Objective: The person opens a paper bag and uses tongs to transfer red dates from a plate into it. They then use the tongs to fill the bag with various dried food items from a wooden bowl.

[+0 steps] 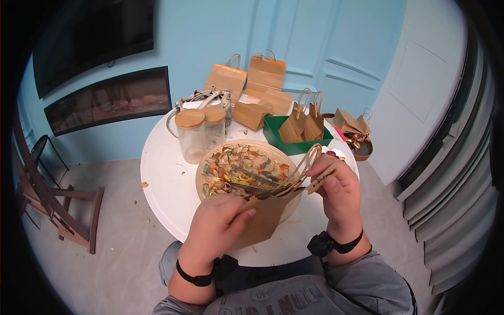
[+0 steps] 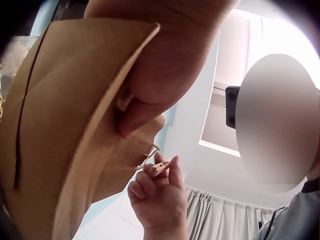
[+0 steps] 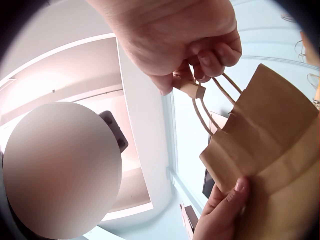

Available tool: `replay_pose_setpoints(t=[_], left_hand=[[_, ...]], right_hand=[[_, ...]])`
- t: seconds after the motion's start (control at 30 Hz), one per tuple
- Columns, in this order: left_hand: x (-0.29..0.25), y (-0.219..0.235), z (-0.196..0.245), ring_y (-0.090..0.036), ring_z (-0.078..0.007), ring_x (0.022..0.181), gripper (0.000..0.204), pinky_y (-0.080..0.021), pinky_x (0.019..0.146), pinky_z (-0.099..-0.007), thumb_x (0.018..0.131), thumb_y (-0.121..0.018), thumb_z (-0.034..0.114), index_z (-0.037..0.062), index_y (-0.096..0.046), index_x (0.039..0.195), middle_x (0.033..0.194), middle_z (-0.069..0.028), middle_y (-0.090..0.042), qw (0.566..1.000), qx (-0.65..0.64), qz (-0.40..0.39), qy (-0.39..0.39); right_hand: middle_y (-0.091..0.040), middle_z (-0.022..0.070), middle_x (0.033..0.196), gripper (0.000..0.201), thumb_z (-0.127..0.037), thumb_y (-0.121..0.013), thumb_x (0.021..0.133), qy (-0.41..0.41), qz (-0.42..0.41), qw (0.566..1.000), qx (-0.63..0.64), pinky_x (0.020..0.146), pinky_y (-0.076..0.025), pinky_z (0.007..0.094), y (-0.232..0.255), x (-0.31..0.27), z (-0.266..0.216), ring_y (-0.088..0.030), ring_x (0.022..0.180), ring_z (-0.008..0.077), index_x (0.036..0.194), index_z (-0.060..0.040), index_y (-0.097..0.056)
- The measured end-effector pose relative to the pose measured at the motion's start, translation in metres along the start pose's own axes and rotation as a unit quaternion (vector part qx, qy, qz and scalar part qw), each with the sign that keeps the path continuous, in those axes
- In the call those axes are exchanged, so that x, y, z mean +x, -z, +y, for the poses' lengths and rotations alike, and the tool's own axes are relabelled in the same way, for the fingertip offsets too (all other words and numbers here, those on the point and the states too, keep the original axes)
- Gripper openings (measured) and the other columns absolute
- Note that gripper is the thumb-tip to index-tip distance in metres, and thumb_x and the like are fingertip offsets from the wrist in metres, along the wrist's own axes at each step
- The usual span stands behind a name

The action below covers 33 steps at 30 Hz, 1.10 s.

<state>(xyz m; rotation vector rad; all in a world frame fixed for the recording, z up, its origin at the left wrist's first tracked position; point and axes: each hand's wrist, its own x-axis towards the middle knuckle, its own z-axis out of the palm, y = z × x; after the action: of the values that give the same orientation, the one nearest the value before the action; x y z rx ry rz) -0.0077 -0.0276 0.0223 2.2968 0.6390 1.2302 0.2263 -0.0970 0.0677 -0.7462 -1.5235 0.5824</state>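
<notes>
A brown paper bag tilts over the near side of the table, its mouth facing up and right. My left hand grips the bag's side, thumb lying on the paper. Twisted paper handles rise from the mouth toward my right hand. Between thumb and fingers, that hand pinches a small wooden clothespin close by the handles. Behind the bag sits a wide round basket of shells and coloured bits, partly hidden by the bag and left hand.
Two glass jars with wooden lids stand left of the basket, before a handbag. A green box holds small paper bags. More paper bags stand at the back. A round brown tray lies at the far right.
</notes>
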Motion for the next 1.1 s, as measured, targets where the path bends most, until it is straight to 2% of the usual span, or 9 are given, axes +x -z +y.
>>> replay_pose_setpoints(t=[0.07,0.17,0.3,0.5,0.7,0.77,0.87,0.97,1.1], left_hand=[[0.000,0.001,0.000,-0.059,-0.0373,0.072,0.015,-0.047,0.064,-0.0444,0.081,-0.072,0.013,0.0023,-0.062,0.082,0.073,-0.0151,-0.059,1.000,0.003,-0.007,0.001],[-0.001,0.001,0.000,-0.059,-0.0373,0.072,0.015,-0.047,0.064,-0.0443,0.080,-0.072,0.013,0.0023,-0.061,0.082,0.073,-0.0152,-0.059,1.000,0.013,-0.003,0.000],[0.000,-0.001,0.001,-0.059,-0.0372,0.072,0.015,-0.047,0.064,-0.0443,0.080,-0.073,0.012,0.0022,-0.062,0.082,0.074,-0.0150,-0.059,1.000,0.015,0.002,-0.009],[0.002,-0.001,0.002,-0.059,-0.0376,0.073,0.016,-0.047,0.065,-0.0445,0.079,-0.073,0.012,0.0021,-0.061,0.081,0.074,-0.0151,-0.059,1.000,0.012,0.001,-0.013],[0.003,-0.003,0.002,-0.059,-0.0375,0.073,0.016,-0.047,0.065,-0.0445,0.080,-0.073,0.012,0.0022,-0.061,0.081,0.074,-0.0153,-0.059,1.000,0.003,-0.008,-0.006],[0.003,-0.003,0.002,-0.058,-0.0342,0.073,0.015,-0.046,0.066,-0.0396,0.080,-0.074,0.007,0.0001,-0.062,0.084,0.074,-0.0140,-0.059,1.000,-0.005,-0.014,-0.007],[0.003,-0.002,0.001,-0.059,-0.0347,0.074,0.016,-0.048,0.068,-0.0403,0.079,-0.075,0.008,0.0003,-0.063,0.086,0.076,-0.0139,-0.061,1.000,0.000,-0.025,-0.006],[0.003,0.001,0.004,-0.061,-0.0346,0.078,0.016,-0.049,0.072,-0.0406,0.077,-0.076,0.008,0.0007,-0.063,0.084,0.080,-0.0133,-0.064,0.999,-0.012,-0.037,-0.039],[0.003,0.005,0.001,-0.063,-0.0336,0.081,0.016,-0.050,0.076,-0.0409,0.076,-0.077,0.009,0.0016,-0.063,0.082,0.085,-0.0121,-0.068,0.992,-0.024,-0.068,-0.104]], right_hand=[[-0.064,0.0058,0.103,0.017,-0.011,-0.069,0.092,-0.072,0.063,0.994,0.045,0.081,-0.046,0.0247,-0.004,-0.003,-0.002,-0.058,0.091,0.0107,0.103,0.0007,-0.064],[-0.064,0.0044,0.104,0.017,-0.007,-0.068,0.092,-0.032,0.080,0.994,0.071,0.080,-0.045,0.0229,-0.005,-0.006,0.002,-0.057,0.089,0.0091,0.106,0.0005,-0.064],[-0.065,0.0049,0.107,0.020,-0.004,-0.067,0.091,-0.046,0.065,0.992,0.093,0.080,-0.045,0.0216,-0.004,-0.011,-0.003,-0.058,0.092,0.0083,0.110,0.0008,-0.064],[-0.069,0.0055,0.098,0.023,-0.013,-0.065,0.095,-0.143,0.017,0.990,0.002,0.077,-0.049,0.0237,0.006,-0.016,-0.010,-0.064,0.088,0.0108,0.114,0.0008,-0.067],[-0.070,0.0092,0.085,0.023,-0.020,-0.067,0.093,-0.037,0.021,0.976,-0.212,0.064,-0.048,0.0297,0.006,-0.018,-0.016,-0.065,0.071,0.0176,0.106,-0.0021,-0.072],[-0.067,0.0095,0.074,0.022,-0.020,-0.070,0.089,0.052,-0.035,0.950,-0.305,0.058,-0.045,0.0337,0.010,-0.016,-0.016,-0.061,0.063,0.0239,0.105,-0.0051,-0.073],[-0.063,0.0082,0.068,0.023,-0.019,-0.073,0.085,0.118,-0.075,0.922,-0.362,0.055,-0.043,0.0365,0.009,-0.013,-0.020,-0.058,0.059,0.0271,0.104,-0.0061,-0.074],[-0.061,0.0079,0.066,0.023,-0.019,-0.075,0.083,0.154,-0.057,0.912,-0.375,0.053,-0.040,0.0376,0.008,-0.012,-0.013,-0.055,0.056,0.0265,0.102,-0.0062,-0.073],[-0.062,0.0089,0.067,0.022,-0.019,-0.074,0.084,0.125,-0.074,0.918,-0.369,0.055,-0.042,0.0375,0.009,-0.007,-0.019,-0.058,0.058,0.0269,0.101,-0.0059,-0.073]])
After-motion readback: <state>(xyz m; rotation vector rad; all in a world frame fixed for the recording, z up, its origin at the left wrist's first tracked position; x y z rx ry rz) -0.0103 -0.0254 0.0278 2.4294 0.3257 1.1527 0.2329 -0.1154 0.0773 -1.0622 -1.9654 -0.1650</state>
